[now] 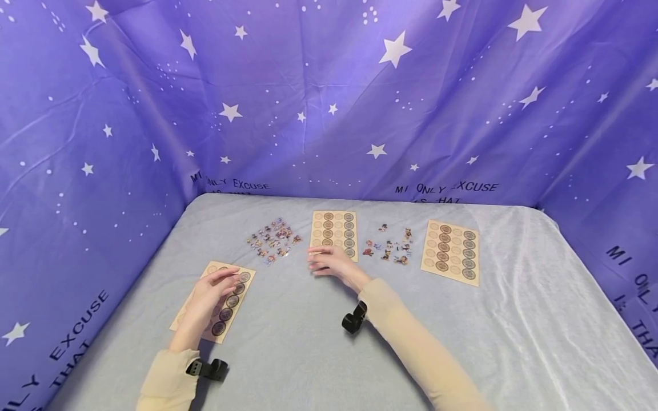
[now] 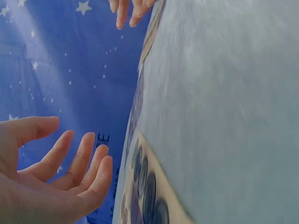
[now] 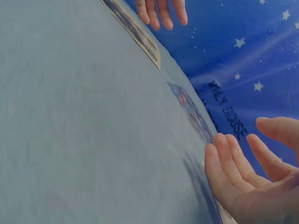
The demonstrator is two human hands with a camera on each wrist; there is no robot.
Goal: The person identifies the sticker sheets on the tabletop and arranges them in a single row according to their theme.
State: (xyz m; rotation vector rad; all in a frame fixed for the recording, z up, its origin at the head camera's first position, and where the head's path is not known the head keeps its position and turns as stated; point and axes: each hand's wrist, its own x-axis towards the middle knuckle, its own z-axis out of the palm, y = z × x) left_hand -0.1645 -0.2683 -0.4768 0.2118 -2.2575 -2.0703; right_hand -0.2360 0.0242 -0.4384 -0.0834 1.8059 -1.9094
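Note:
My left hand (image 1: 208,294) hovers over a tan sheet of round stickers (image 1: 226,314) at the left, its fingers loosely bent with nothing between them. In the left wrist view the same hand (image 2: 65,177) shows an empty palm above that sheet's dark circles (image 2: 148,196). Near the lower left corner of the middle tan sheet (image 1: 339,225) is my right hand (image 1: 331,264), fingers relaxed and apart from the thumb. The right wrist view shows this hand (image 3: 252,182) empty too. Between the hands lies a clear sheet of small cartoon stickers (image 1: 275,240).
Right of the middle sheet lie scattered cartoon stickers (image 1: 390,245), then a third tan sheet (image 1: 452,251). A grey-blue cloth (image 1: 319,354) covers the table. Purple star-printed curtains (image 1: 308,103) stand at the back and both sides.

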